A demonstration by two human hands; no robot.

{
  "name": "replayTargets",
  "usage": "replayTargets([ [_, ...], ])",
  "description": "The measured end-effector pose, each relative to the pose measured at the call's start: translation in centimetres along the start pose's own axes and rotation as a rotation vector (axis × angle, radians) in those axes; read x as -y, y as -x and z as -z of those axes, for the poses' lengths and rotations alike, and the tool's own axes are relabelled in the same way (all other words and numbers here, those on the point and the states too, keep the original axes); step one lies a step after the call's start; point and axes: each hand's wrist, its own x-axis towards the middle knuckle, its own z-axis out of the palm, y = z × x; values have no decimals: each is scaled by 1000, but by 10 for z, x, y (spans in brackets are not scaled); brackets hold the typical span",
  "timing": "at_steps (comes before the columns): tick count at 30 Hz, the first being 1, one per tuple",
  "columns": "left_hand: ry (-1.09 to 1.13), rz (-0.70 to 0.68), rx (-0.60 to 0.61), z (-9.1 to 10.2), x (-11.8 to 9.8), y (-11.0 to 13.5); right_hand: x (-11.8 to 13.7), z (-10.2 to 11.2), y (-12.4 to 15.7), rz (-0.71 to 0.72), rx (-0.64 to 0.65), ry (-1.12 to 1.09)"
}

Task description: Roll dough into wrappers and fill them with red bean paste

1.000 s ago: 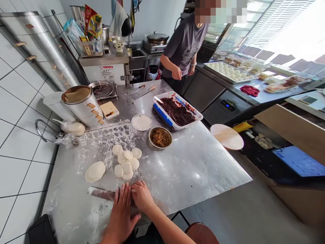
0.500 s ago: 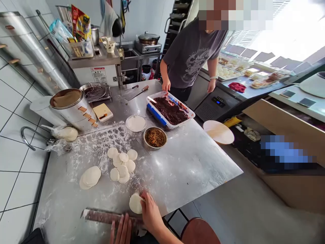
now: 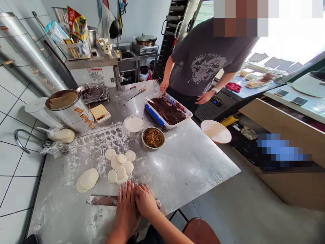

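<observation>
A dark wooden rolling pin (image 3: 104,200), dusted with flour, lies across the near part of the steel table. My left hand (image 3: 127,206) rests flat over it, fingers straight and pointing away from me. Just to its right, my right hand (image 3: 146,202) also lies over the pin, fingers slightly bent, its thumb side against the left hand. No dough shows under the hands; they cover that spot. Beyond my fingertips sits a cluster of small round dough pieces (image 3: 122,169). Several flat dough wrappers (image 3: 88,179) are stacked to the left.
Behind the dough stand a bowl of brown filling (image 3: 153,138), a dish of white flour (image 3: 133,124) and a tub of dark red paste (image 3: 169,112). A knife (image 3: 135,94) lies farther back. A co-worker (image 3: 200,67) stands at the far side, one hand at the tub.
My right hand has left the dough wrapper's edge and moved onto the rolling pin beside my left. Both hands and pin are farther forward; the wrapper is now hidden. The co-worker leans closer.
</observation>
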Motion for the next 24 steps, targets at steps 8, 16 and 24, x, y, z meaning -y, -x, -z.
replayTargets([
  [8,-23,-78,-119,5,-7,13,-9,-1,14,-53,-27,-60],
  [16,-98,-200,-290,-4,-6,32,-12,8,18,-105,-39,-80],
  [24,-18,-59,-21,1,-13,-12,-8,9,-6,-113,31,-9],
])
